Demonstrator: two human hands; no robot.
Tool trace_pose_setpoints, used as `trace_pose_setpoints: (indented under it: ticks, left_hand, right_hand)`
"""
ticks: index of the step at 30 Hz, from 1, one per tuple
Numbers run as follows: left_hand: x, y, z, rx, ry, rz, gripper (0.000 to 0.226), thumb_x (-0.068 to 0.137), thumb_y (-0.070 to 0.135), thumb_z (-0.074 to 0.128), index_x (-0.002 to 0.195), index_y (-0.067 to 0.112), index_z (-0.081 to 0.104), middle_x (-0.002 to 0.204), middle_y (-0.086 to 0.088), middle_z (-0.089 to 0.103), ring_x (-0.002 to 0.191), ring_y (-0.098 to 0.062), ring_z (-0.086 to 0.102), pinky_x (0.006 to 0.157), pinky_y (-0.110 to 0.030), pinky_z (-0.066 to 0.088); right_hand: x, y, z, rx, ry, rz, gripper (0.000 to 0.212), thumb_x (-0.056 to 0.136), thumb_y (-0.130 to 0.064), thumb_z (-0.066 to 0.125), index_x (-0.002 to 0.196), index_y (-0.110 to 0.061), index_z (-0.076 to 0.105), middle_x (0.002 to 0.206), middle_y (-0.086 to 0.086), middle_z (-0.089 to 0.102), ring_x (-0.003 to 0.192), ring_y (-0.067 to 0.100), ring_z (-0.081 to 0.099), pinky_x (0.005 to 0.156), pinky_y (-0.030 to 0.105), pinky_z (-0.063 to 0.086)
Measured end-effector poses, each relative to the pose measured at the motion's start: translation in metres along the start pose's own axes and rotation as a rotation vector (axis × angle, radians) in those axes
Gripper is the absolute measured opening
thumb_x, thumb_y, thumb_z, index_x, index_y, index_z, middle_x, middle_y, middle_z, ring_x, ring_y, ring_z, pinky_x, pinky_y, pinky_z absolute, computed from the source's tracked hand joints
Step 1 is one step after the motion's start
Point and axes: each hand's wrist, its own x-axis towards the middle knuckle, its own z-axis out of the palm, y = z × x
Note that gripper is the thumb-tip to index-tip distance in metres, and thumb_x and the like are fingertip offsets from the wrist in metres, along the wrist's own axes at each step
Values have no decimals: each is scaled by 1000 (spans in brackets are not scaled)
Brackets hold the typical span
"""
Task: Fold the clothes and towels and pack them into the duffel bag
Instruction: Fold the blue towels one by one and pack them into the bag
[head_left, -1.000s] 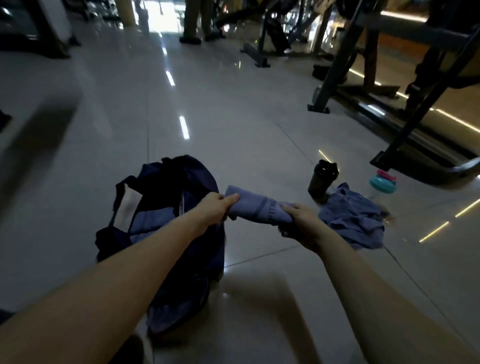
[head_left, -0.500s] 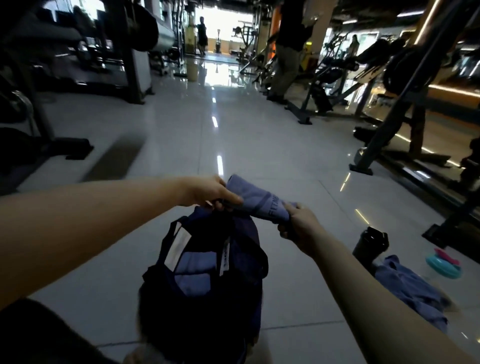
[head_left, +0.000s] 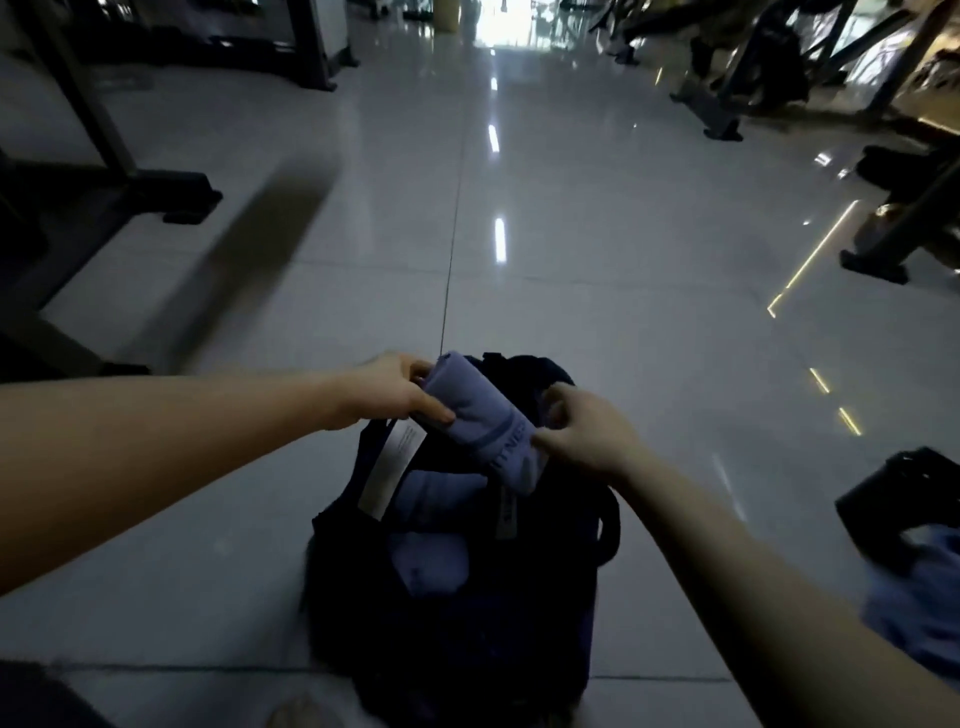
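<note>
1. Gripping one end each, the left hand and the right hand hold a rolled lavender-blue cloth with dark lettering in the air, just above the open mouth of the dark navy fabric duffel bag
2. Left hand: fingers and thumb are curled round the far, higher end of the roll
3. Right hand: thumb and curled fingers pinch the near, lower end, so the roll slopes down toward the bag opening
4. Duffel bag: it rests on the glossy grey tiled floor with its mouth open; two pale blue folded cloths lie inside it, one beyond the other, and a long white label hangs at its left rim
5. Right edge: a black cylindrical bottle sits just beside a crumpled blue garment on the floor, apart from the bag; both are blurred, so contact between them cannot be told
6. Background: dark metal gym-machine frames line both sides of the floor
</note>
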Motion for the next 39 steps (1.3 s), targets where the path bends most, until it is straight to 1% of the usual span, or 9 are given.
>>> trace_pose_setpoints:
  ticks: [4,9,13,17,21,27,32,36,39]
  left_hand:
    - [21,-12,4,52,-76,3,33,77,22,87,106,20,73,97,-4,76,87,-18,70,67,-26,50]
    - [27,-23,5,101,-84,53,34,79,34,86,104,17,70,92,-6,75,80,-16,69,66,-26,51]
    - [25,-55,15,625,126,107,52,76,64,75,105,26,53,90,13,61,83,-16,63,63,-32,43]
    - [30,-90,24,940,246,47,60,80,56,66,123,23,39,116,-3,65,97,-35,65,66,-37,43]
    - [42,-93,16,844,282,72,32,91,20,54,115,18,33,94,-11,66,69,-34,54,58,-40,43]
    - [32,-107,-7,572,290,105,6,95,21,55,95,25,49,83,-3,61,73,-29,57,58,-34,41]
    - [33,-114,-8,452,333,74,11,97,16,53,99,27,54,80,6,57,67,-14,52,55,-27,37]
    - [34,-121,-10,442,374,47,8,98,22,55,104,26,58,87,1,60,71,-17,54,60,-29,37]
    - [36,-118,-8,468,381,39,15,98,22,56,112,23,60,94,0,59,75,-20,53,61,-29,36]
  right_hand:
    - [38,-21,13,188,-177,-165,65,68,-29,70,129,-13,55,117,0,64,104,17,62,84,31,52]
    - [68,-14,30,175,-305,-219,27,77,-10,78,100,-9,64,90,11,68,77,17,62,66,34,50]
    - [78,-3,34,213,-244,-237,22,78,-9,78,96,-7,65,82,9,68,71,14,60,63,34,49]
    - [82,-9,40,131,-262,-281,23,76,-11,80,92,-9,63,84,9,67,70,17,59,62,34,48]
    - [82,-20,58,9,-314,-308,31,76,-16,79,98,-20,56,93,0,64,82,18,60,69,36,51]
    - [91,-40,91,-115,-346,-372,37,76,-16,77,99,-23,49,96,-1,59,83,23,58,65,35,46]
    - [105,-59,115,-141,-381,-398,25,81,-12,71,100,-20,57,105,3,64,94,28,62,72,35,45]
    - [92,-54,139,-519,-145,-402,38,89,-26,61,126,-17,54,122,9,61,112,33,58,88,41,41]
    - [74,-49,156,-656,194,-385,37,84,-21,62,119,-11,54,114,12,57,100,32,56,83,44,44]
